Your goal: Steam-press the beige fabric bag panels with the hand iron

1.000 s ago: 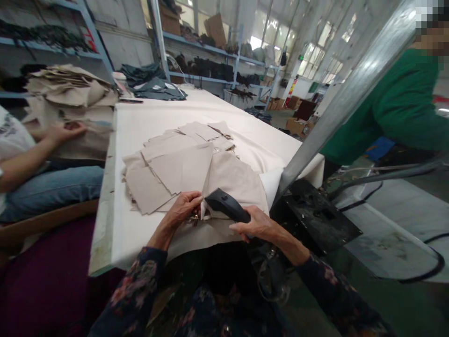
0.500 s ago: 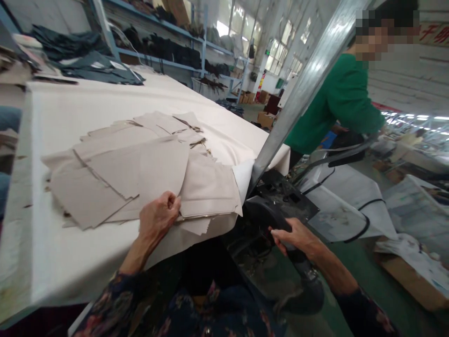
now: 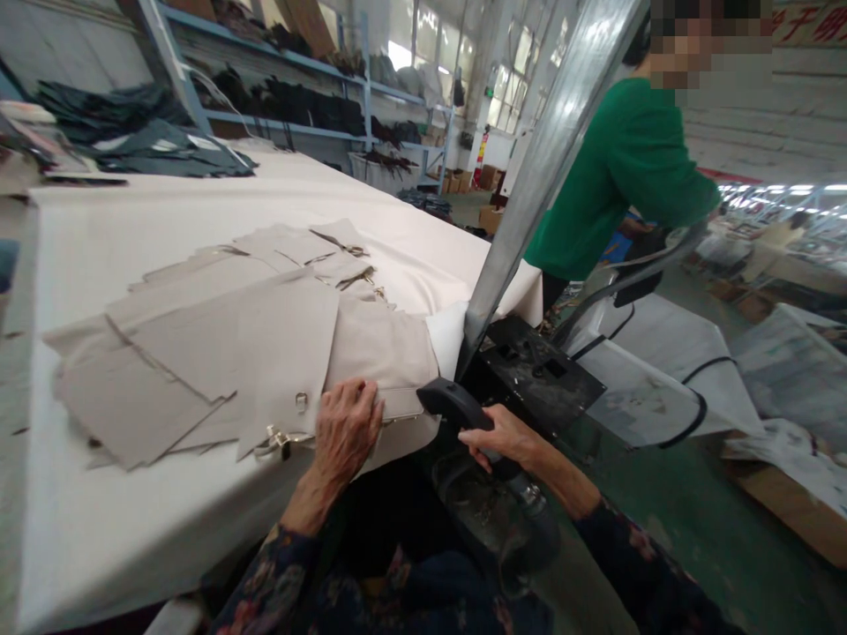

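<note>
My left hand [image 3: 348, 432] lies palm down on a beige bag panel [image 3: 380, 344] at the table's near edge, fingers resting close together on it. My right hand [image 3: 509, 438] is wrapped around the black curved handle of a vacuum hose [image 3: 456, 404], whose mouth is at the panel's right end. Beside my left hand, a small metal buckle [image 3: 301, 402] sits on a beige flap [image 3: 278, 344], and a metal clasp [image 3: 278, 441] hangs at its lower edge. More beige pieces [image 3: 146, 414] overlap in a pile to the left.
A pale cloth [image 3: 86, 529] covers the table. A slanted metal post [image 3: 529, 194] rises at its right corner, near a black metal box [image 3: 543, 362]. A co-worker in a green top [image 3: 588, 176] stands beyond. Dark fabric [image 3: 165, 145] lies at the back left.
My left hand has gone from pinching the flap's edge to lying on the panel, farther right. The buckle and clasp now show. My right hand has brought the vacuum hose left and up to the panel.
</note>
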`<action>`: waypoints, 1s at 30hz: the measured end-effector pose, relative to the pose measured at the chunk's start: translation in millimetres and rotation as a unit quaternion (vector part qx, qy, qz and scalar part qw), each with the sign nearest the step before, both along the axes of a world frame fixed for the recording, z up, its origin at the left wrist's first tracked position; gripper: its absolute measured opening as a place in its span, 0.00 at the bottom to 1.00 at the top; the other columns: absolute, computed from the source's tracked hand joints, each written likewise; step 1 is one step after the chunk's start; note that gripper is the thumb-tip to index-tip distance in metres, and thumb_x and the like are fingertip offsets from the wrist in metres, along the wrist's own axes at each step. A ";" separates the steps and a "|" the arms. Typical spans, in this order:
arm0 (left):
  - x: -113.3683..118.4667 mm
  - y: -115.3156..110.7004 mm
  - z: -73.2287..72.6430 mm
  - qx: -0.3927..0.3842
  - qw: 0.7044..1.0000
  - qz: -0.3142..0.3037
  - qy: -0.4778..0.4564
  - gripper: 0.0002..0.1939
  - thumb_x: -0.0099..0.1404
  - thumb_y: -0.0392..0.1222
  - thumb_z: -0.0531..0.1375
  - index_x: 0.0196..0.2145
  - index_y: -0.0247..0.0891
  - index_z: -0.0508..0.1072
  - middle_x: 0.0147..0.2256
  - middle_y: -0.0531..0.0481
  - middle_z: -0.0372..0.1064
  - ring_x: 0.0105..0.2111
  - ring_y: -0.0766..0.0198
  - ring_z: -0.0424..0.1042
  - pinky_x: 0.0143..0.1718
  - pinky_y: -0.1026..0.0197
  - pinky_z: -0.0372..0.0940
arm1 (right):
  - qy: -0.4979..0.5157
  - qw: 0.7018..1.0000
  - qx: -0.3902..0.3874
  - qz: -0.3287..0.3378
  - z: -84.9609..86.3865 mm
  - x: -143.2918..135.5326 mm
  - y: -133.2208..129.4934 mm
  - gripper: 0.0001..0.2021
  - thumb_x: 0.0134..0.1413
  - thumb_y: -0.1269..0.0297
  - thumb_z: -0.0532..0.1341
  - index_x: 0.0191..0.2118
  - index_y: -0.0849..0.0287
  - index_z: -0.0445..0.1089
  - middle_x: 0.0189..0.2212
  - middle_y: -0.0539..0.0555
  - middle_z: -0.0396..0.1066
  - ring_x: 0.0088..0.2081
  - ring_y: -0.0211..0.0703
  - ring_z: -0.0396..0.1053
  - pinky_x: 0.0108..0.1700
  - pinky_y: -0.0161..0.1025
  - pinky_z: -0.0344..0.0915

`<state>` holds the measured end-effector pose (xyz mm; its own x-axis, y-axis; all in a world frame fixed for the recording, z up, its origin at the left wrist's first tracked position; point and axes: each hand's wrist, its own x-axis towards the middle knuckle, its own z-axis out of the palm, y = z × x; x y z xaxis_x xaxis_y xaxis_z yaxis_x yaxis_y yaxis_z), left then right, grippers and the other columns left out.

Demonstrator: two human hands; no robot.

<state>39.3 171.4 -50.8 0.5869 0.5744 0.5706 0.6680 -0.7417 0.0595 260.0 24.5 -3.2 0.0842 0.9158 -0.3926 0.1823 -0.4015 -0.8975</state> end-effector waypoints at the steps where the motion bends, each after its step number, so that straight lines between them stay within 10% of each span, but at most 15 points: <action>1: -0.2 0.3 -0.7 -0.001 1.000 0.000 0.002 0.11 0.66 0.41 0.53 0.41 0.34 0.71 0.39 0.41 0.68 0.40 0.51 0.64 0.40 0.54 0.58 | 0.005 1.000 0.000 -0.004 -0.8 0.0 2.1 0.14 0.47 0.57 0.63 0.24 0.64 0.65 0.14 0.48 0.65 0.15 0.33 0.61 0.19 0.31 0.58; 11: 1.8 1.2 -3.1 -0.013 1.000 0.002 -0.002 0.10 0.66 0.41 0.53 0.39 0.35 0.71 0.40 0.40 0.67 0.40 0.51 0.63 0.40 0.53 0.57 | -0.005 1.000 -0.008 -0.018 4.4 12.6 -36.6 0.13 0.49 0.57 0.63 0.33 0.64 0.67 0.18 0.47 0.67 0.16 0.33 0.62 0.20 0.30 0.59; 22: 0.7 -0.2 -2.1 -0.004 1.000 -0.006 0.000 0.10 0.66 0.41 0.52 0.39 0.37 0.71 0.40 0.40 0.68 0.41 0.52 0.64 0.40 0.54 0.58 | -0.013 0.998 0.036 -0.042 10.0 9.6 2.6 0.13 0.47 0.57 0.63 0.25 0.64 0.66 0.13 0.47 0.64 0.15 0.33 0.60 0.20 0.31 0.58; 30: 1.3 -2.1 -2.3 -0.023 1.000 -0.005 -0.014 0.11 0.66 0.41 0.51 0.39 0.36 0.71 0.41 0.39 0.67 0.41 0.51 0.63 0.40 0.53 0.57 | -0.064 0.997 0.009 -0.035 13.2 19.7 -50.1 0.12 0.49 0.58 0.62 0.29 0.64 0.66 0.16 0.48 0.66 0.17 0.33 0.62 0.21 0.30 0.59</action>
